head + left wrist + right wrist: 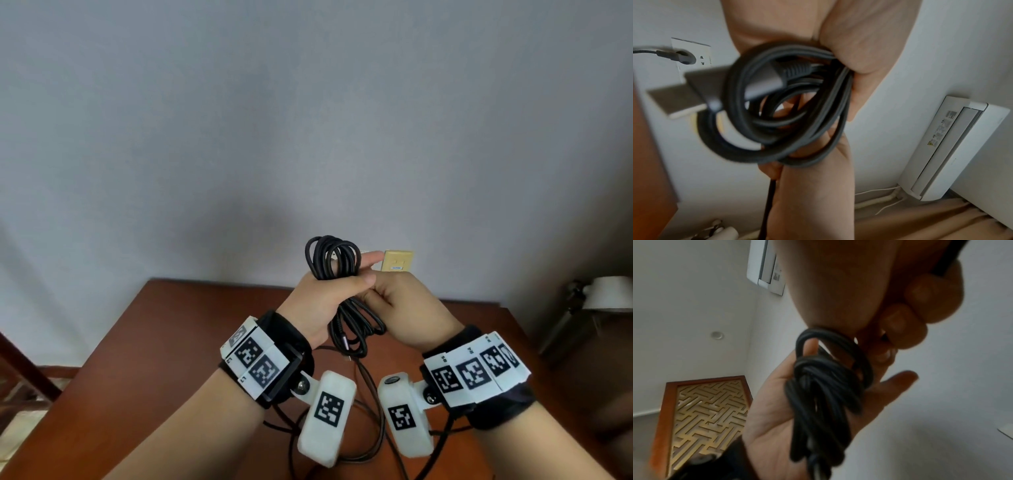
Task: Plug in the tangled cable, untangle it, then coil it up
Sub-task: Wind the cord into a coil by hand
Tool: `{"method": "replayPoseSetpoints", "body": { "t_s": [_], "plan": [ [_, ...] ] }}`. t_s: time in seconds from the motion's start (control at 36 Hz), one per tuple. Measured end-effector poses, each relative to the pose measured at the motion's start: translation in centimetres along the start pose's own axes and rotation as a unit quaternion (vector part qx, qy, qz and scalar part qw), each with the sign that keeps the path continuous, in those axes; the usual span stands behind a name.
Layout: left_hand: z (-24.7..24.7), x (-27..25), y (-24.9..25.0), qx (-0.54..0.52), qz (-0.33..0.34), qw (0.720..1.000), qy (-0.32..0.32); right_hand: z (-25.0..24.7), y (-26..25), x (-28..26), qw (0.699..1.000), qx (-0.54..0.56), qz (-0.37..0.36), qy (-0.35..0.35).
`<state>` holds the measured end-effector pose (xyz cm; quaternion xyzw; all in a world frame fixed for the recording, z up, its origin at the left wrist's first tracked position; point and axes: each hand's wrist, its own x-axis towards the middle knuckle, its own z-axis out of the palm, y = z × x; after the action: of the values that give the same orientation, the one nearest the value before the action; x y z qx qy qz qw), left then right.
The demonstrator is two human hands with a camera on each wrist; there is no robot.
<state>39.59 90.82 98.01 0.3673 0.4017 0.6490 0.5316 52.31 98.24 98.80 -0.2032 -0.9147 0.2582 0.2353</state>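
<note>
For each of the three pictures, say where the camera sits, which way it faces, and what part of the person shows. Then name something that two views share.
Head: worn on the head, looks forward and down at the left hand and right hand holding the cable over the table; forearms show.
Left wrist: looks along the left hand at the cable, wall socket behind.
Right wrist: looks along the right hand, up towards the ceiling; left hand shows.
Shared: cable and air conditioner in both wrist views.

Home or hotel-like room, wooden table (178, 342) against plain wall, wall-mounted air conditioner (953, 149), lamp (606, 294), curtain (920, 224)
</note>
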Motion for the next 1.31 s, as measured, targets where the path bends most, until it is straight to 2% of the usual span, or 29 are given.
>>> {"method": "replayPoseSetpoints", "body": {
  "t_s": [0.25,0.39,0.47,0.56,0.61,0.67,0.72,0.78,0.89,1.03,1.17,1.31],
  "plan": [
    [-0.3,-0.3,-0.1,0.040,-0.004,0.999,0.015,0.8,-0.9,0.1,0.995,0.051,-0.025,-0.084],
    [-0.4,-0.4,0.3,0.049,-0.027,0.998,0.018,1.2,-0.7,0.1,0.992,0.095,-0.039,-0.072],
    [-0.2,-0.4,0.7,0.077,-0.017,0.997,0.008,1.8,-0.4,-0.2,0.991,0.118,-0.036,-0.047],
    [-0.2,-0.6,0.8,0.051,0.005,0.999,0.011,2.1,-0.5,-0.3,0.985,0.170,0.004,-0.031],
    [-0.2,-0.6,1.0,0.013,0.020,1.000,0.018,1.9,-0.2,-0.3,0.986,0.165,0.031,-0.007],
    [-0.4,-0.5,1.2,-0.041,0.050,0.997,0.043,1.6,0.6,-0.4,0.988,0.140,0.068,0.000],
    [-0.8,-0.3,1.7,-0.060,0.092,0.989,0.097,1.5,1.4,-0.8,0.989,0.114,0.093,-0.012],
    [-1.2,-0.3,2.2,-0.024,0.127,0.983,0.129,1.6,1.7,-1.2,0.990,0.101,0.093,-0.029],
    [-1.7,-0.6,3.2,0.051,0.165,0.973,0.155,1.8,2.0,-1.7,0.990,0.090,0.101,-0.032],
    [-2.5,-0.3,3.7,-0.034,0.174,0.959,0.220,1.9,2.7,-1.9,0.984,0.109,0.140,-0.018],
    [-3.7,0.0,4.0,-0.031,0.181,0.943,0.279,1.4,3.1,-2.0,0.987,0.089,0.133,0.018],
    [-4.6,0.2,4.2,-0.008,0.192,0.931,0.311,1.3,3.2,-1.9,0.991,0.029,0.127,-0.029]
  ]
}}
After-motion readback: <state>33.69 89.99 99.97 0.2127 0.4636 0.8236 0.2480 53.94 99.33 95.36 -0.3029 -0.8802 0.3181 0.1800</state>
